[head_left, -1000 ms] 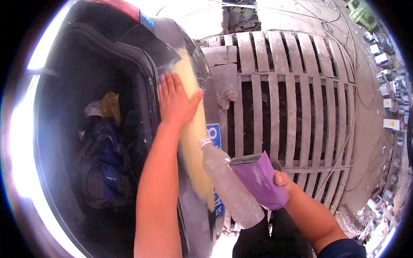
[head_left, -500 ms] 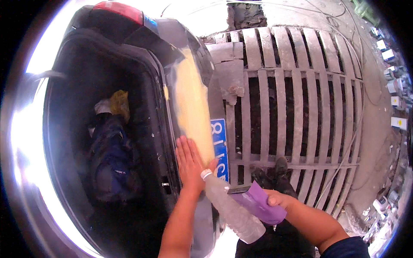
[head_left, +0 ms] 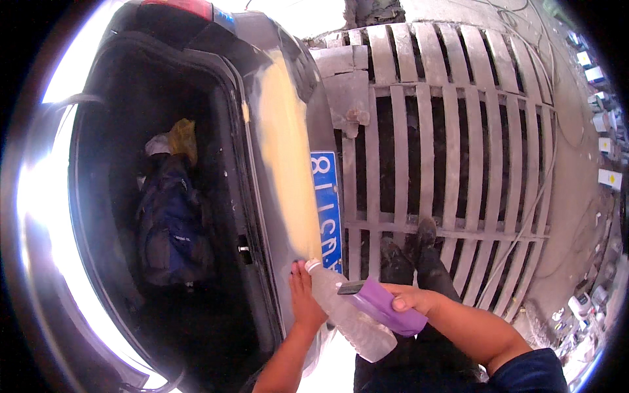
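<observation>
A smooth strip of yellow filler (head_left: pixel 287 164) runs along the rear edge of a dark grey car (head_left: pixel 270 262) whose boot stands open. My left hand (head_left: pixel 306 304) lies with outstretched fingers on the bare panel just below the filler's near end. Purple sandpaper (head_left: pixel 386 306) wraps a dark sanding block (head_left: pixel 352 288), gripped in my right hand (head_left: pixel 416 300). Between my hands slants a clear plastic bottle (head_left: pixel 337 311) with a white cap, partly behind the sandpaper and in front of my left hand. What holds the bottle is hidden.
Inside the boot (head_left: pixel 196 321) lie a dark blue bag (head_left: pixel 173 229) and a yellow plastic bag (head_left: pixel 183 139). A blue number plate (head_left: pixel 326 196) sits beside the filler. Slatted grating (head_left: pixel 449 150) covers the floor to the right, with cables (head_left: pixel 547 177) and several small containers (head_left: pixel 609 178) beyond.
My left hand has slid toward me off the filler onto the panel below it. The car and grating sit higher in view. My right hand still grips the sanding block, shifted slightly left.
</observation>
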Tool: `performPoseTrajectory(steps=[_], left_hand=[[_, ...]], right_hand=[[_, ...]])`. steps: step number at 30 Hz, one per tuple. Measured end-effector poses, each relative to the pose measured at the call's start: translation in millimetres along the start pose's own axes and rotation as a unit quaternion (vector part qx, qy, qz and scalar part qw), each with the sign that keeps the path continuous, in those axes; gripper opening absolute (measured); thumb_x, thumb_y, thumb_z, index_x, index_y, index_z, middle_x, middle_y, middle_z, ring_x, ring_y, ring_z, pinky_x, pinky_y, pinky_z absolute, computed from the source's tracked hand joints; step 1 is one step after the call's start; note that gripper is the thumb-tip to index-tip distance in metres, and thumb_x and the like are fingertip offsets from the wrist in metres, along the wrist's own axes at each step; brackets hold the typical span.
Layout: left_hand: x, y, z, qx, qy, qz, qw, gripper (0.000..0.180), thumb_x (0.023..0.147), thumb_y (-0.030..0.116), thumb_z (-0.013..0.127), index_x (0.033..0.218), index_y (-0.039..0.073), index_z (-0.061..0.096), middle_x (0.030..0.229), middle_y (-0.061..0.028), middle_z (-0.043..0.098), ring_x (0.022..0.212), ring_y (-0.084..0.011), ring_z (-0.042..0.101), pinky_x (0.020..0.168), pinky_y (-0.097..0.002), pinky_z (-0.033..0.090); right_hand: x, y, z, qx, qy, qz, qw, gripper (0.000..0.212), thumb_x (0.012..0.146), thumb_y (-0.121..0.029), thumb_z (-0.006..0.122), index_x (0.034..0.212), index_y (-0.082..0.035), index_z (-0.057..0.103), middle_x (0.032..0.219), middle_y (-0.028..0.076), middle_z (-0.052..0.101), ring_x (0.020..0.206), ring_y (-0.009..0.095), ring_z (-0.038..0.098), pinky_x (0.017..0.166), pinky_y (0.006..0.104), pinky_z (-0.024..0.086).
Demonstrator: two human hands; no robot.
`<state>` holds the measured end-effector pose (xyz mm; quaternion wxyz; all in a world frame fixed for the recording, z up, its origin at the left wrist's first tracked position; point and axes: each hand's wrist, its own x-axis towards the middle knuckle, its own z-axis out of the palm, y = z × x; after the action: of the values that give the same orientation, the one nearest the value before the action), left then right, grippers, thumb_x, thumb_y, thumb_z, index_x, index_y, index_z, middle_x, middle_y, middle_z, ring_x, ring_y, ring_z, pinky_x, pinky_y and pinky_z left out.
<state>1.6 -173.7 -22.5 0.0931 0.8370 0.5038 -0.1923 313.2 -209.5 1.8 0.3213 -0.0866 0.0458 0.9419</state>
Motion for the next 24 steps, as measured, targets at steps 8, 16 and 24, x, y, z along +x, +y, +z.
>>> performPoseTrajectory(steps=[8,16,24], left_hand=[[-23.9,3.4,-29.8,-0.163,0.201,0.225,0.939,0.094,0.083,0.031,0.074,0.155,0.006,0.019,0.156,-0.0255,0.03,0.142,-0.0484,0.032,0.117,-0.0564,0.028],[-21.2,-40.2,-40.5,-0.277,0.179,0.171,0.928,0.041,0.1,0.029,0.056,0.137,0.013,0.052,0.138,-0.0187,0.056,0.122,-0.035,0.059,0.098,-0.0475,0.05],[4.9,-85.6,-54.0,-0.634,0.23,0.052,0.736,0.087,0.085,0.048,0.072,0.147,0.002,0.032,0.14,-0.0165,0.05,0.128,-0.0332,0.052,0.11,-0.0459,0.041]], right_hand=[[7.6,53.1,-17.5,-0.063,-0.029,-0.031,0.997,0.113,0.07,-0.059,0.08,0.154,-0.002,0.029,0.144,0.014,0.045,0.131,0.025,0.045,0.109,0.0398,0.036],[33.0,90.4,3.9,-0.145,-0.033,-0.139,0.979,0.112,0.071,-0.056,0.082,0.154,-0.004,0.029,0.147,0.015,0.041,0.133,0.027,0.044,0.111,0.041,0.034],[91.6,117.9,-64.5,-0.572,0.363,-0.34,0.653,0.081,0.082,-0.027,0.078,0.15,-0.01,0.037,0.143,0.027,0.04,0.127,0.04,0.047,0.108,0.0469,0.039]])
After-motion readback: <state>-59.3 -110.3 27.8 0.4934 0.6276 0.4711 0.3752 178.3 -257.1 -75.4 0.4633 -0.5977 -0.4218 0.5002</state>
